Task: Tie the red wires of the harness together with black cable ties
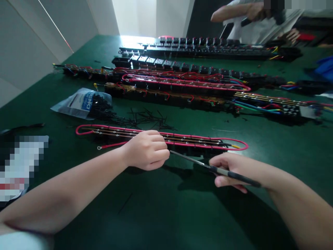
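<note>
On the green table (pixel 156 222), the long black strip (pixel 213 151) has its looped red cable (pixel 179 143) banded by several black ties (pixel 191 136); what remains is unclear. Left hand (pixel 147 151) curls over it, grip hidden; right hand (pixel 240 165), half-curled, holds a slim dark-handled metal tool (pixel 217 169) before it.

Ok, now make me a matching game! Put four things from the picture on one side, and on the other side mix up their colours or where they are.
Things:
1. Tabletop
2. Cable nearest the hands
3. Thin metal tool
4. Plastic bag

Colour, place or state:
A. Held in the right hand
B. Lying with thin black strips spilling out
C. Dark green
D. Pinkish red, bent into long loops

Right pairs: 1-C, 2-D, 3-A, 4-B
</note>
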Demonstrator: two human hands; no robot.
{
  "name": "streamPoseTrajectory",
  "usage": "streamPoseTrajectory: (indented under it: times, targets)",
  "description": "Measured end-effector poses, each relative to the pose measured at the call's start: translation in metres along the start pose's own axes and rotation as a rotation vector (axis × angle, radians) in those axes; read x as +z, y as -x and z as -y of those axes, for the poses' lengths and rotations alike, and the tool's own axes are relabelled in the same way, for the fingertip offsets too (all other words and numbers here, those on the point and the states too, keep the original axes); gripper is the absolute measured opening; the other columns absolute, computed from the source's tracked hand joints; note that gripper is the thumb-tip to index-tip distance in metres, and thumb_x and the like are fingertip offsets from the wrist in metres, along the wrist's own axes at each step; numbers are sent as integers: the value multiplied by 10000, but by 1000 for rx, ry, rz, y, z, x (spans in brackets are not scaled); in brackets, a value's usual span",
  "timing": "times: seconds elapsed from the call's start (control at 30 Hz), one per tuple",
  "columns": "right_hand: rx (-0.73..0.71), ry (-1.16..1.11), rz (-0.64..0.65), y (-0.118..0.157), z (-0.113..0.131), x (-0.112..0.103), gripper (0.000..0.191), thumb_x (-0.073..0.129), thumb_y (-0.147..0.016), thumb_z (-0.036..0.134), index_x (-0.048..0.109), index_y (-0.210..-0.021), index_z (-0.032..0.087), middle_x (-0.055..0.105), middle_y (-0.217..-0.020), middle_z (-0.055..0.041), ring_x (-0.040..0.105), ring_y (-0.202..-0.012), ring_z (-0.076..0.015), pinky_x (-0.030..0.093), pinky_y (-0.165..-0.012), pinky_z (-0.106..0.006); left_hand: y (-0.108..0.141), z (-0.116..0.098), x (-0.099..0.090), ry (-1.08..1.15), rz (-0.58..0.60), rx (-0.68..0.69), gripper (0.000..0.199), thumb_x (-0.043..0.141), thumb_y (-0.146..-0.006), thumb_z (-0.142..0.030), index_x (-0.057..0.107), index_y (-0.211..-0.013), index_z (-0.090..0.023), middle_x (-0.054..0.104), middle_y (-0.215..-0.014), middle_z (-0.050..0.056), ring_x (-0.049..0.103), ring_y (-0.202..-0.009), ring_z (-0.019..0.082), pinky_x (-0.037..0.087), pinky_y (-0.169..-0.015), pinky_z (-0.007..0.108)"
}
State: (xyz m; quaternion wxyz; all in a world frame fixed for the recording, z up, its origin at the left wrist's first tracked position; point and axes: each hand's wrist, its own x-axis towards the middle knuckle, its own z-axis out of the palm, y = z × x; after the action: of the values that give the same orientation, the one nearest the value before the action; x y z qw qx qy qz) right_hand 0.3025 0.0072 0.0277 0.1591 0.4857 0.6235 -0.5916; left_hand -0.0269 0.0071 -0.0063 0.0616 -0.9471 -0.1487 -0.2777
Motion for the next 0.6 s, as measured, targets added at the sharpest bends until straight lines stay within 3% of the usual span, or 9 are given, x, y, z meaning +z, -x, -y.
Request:
streamPoseTrajectory:
  times: [0.17, 0.33, 0.47, 0.6]
  targets:
    - [-89, 130, -96, 1, -9, -2, 612, 770, -671, 796, 590, -821, 230, 568, -605, 63, 564, -481, -129, 434, -459, -258, -3, -2, 10, -72, 47, 66, 260, 536, -1003, -249, 637, -767, -212, 699, -731, 10, 618, -689, 164, 472, -738, 341]
    - [-145, 450, -332, 1, -10, 0, 365, 781, -884, 528, 686, -933, 179, 694, -877, -6, 656, -759, -159, 560, -676, -312, -7, -14, 27, -181, 126, 128, 320, 555, -1016, -320, 642, -728, -211, 670, -709, 24, 615, -675, 166, 485, -726, 338]
    - [-139, 603, -463, -2, -15, 3, 317, 678, -1007, 420, 689, -1207, 174, 712, -1204, -71, 704, -1019, -219, 614, -880, -424, -4, -21, 34, -267, 201, 76, 305, 585, -1045, -397, 667, -845, -182, 661, -771, 7, 629, -714, 153, 538, -725, 315]
    - [-168, 637, -493, -2, -21, 7, 357, 681, -1006, 413, 672, -1278, 182, 692, -1292, -89, 697, -1096, -245, 610, -929, -461, 4, -31, 39, -321, 266, -49, 276, 652, -1039, -428, 679, -1104, -161, 705, -1030, 39, 682, -861, 154, 614, -800, 341]
